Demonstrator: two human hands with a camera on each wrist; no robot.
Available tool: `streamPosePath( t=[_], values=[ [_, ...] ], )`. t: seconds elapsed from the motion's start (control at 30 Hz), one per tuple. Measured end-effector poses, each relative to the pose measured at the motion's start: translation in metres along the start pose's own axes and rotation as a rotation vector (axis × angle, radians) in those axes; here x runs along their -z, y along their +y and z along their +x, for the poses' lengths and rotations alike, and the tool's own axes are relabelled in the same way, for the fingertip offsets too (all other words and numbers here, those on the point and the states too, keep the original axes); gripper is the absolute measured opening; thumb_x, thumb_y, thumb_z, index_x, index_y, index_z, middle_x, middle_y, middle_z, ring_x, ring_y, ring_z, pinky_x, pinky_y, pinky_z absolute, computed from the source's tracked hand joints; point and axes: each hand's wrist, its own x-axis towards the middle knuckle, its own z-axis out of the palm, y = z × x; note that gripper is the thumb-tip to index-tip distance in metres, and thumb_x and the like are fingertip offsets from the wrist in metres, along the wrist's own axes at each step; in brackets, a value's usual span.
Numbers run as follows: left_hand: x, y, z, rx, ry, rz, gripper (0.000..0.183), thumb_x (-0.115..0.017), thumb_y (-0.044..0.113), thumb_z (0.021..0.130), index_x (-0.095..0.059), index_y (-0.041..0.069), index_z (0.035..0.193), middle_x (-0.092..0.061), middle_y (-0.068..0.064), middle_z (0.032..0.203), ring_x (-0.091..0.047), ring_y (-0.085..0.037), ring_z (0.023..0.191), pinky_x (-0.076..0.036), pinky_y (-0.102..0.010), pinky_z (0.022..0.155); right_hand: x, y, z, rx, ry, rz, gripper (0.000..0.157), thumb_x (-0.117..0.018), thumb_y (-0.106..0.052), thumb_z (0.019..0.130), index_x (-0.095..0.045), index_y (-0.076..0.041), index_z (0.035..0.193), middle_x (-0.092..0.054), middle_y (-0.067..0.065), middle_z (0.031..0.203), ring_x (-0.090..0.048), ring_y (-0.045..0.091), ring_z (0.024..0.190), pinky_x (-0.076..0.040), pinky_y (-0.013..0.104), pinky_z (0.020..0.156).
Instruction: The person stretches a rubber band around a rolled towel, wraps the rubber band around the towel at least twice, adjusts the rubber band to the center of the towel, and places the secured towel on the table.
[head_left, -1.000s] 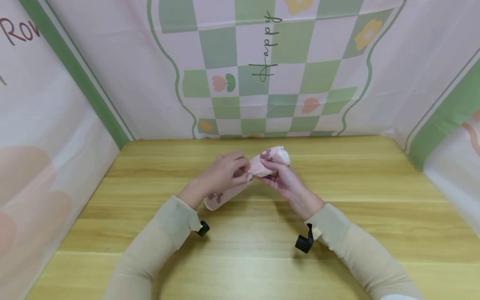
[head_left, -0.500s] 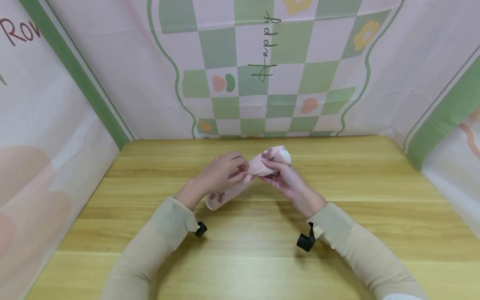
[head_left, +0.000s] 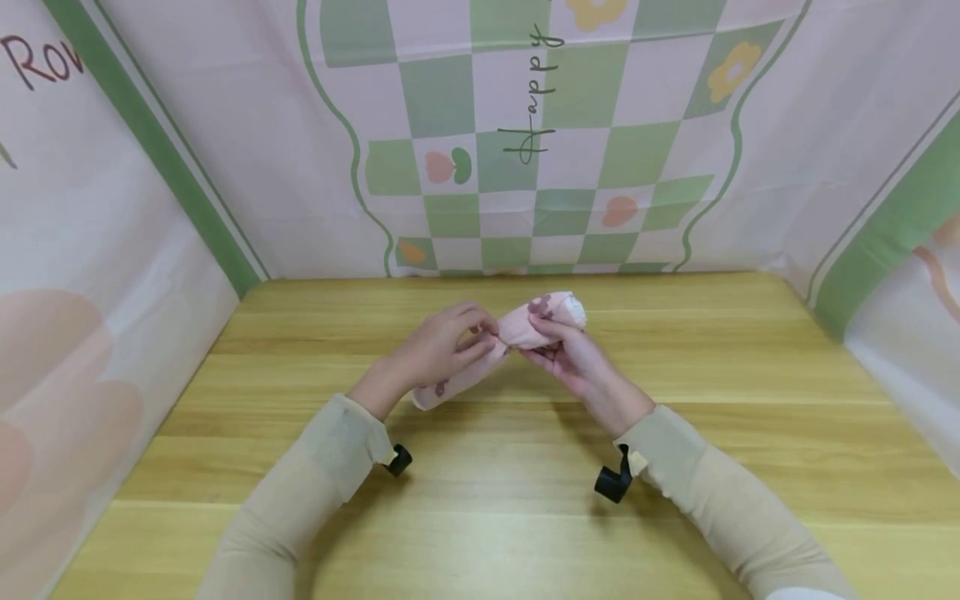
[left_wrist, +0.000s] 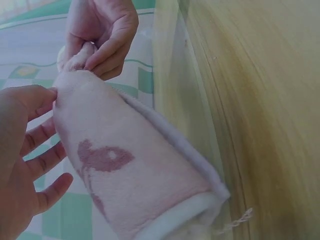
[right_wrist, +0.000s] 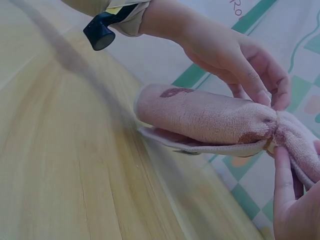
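Note:
A rolled pink towel with dark mauve prints is held slantwise above the table, its middle drawn in by a thin brownish band. My left hand pinches at this waist, where thumb and a fingertip meet by the band; its other fingers stand spread beside the roll in the left wrist view. With thumb on top and fingers beneath, my right hand grips the towel's far half, near the waist. A pale folded end of the roll sticks out beyond that thumb. Part of the band is hidden by the towel and fingers.
The wooden table spreads beneath both forearms. Behind it hangs a cloth backdrop with green checks, and more cloth walls stand left and right. A black wrist camera juts from the right cuff.
The towel has turned a little about its length, and its near-left end sits slightly higher with less of the print showing. Left fingertips have shifted slightly at the waist; the right hand keeps its grip.

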Motion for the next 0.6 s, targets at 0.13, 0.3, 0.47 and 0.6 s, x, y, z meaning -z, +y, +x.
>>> streamPosePath(
  t=[0.13,0.3,0.47,0.6],
  values=[
    [0.001,-0.002,0.000,0.129,-0.045,-0.107,0.033,-0.058,0.040,0.090,-0.056,0.018,0.114,-0.056,0.009,0.108,-0.053,-0.006,0.097,-0.046,-0.028,0.079,0.001,-0.001,0.000,-0.001,0.003,0.046,0.019,-0.054,-0.009,0.093,-0.053,-0.009,0.112,-0.064,0.009,0.096,-0.064,0.019,0.083,-0.050,0.029,0.081],
    [0.003,-0.015,-0.005,0.272,-0.215,-0.350,0.058,-0.060,0.051,0.085,-0.045,0.020,0.132,-0.054,0.003,0.119,-0.053,-0.011,0.104,-0.046,-0.032,0.084,0.003,-0.002,0.000,-0.010,-0.030,0.067,0.017,-0.054,-0.008,0.093,-0.053,-0.007,0.109,-0.063,0.009,0.096,-0.063,0.019,0.085,-0.049,0.029,0.082],
    [0.006,-0.029,-0.011,0.315,-0.386,-0.503,0.062,-0.064,0.041,0.086,-0.039,0.016,0.137,-0.054,-0.003,0.119,-0.054,-0.016,0.102,-0.047,-0.033,0.081,0.006,-0.003,0.000,-0.010,-0.055,0.074,0.016,-0.052,-0.008,0.094,-0.056,-0.011,0.109,-0.058,0.008,0.103,-0.061,0.019,0.089,-0.049,0.030,0.084],
    [0.011,-0.036,-0.015,0.310,-0.475,-0.548,0.059,-0.069,0.025,0.083,-0.043,0.013,0.135,-0.055,-0.004,0.114,-0.054,-0.019,0.098,-0.047,-0.034,0.080,0.008,-0.005,0.000,-0.001,-0.057,0.075,0.019,-0.051,-0.008,0.095,-0.057,-0.014,0.112,-0.053,0.011,0.109,-0.060,0.021,0.092,-0.048,0.033,0.085]
  ],
)
